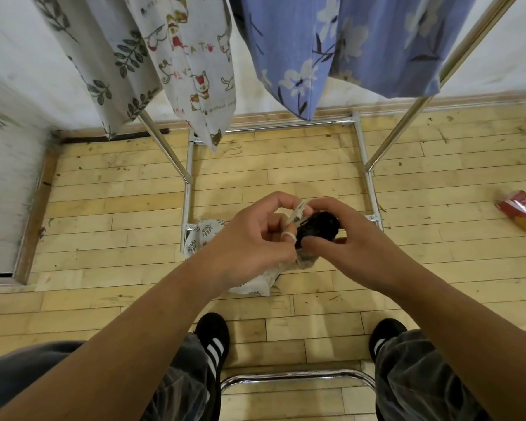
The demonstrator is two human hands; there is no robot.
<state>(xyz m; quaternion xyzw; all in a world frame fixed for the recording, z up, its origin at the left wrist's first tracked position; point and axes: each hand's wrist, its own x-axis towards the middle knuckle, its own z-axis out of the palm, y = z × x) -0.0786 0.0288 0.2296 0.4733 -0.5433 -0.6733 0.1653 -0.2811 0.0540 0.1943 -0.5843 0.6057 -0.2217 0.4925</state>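
Laundry looks partly hung: a cat-print cloth [195,71] and a blue floral cloth [362,41] already drape the drying rack [286,126], while a leaf-print cloth [201,235] lies bunched at its base, not yet up. Both forearms reach forward, hands meeting above that cloth. The left hand [255,238] pinches a white clothes peg [298,209] with curled fingers; the right hand [343,238] wraps round a small dark item [316,226], too blurred to identify.
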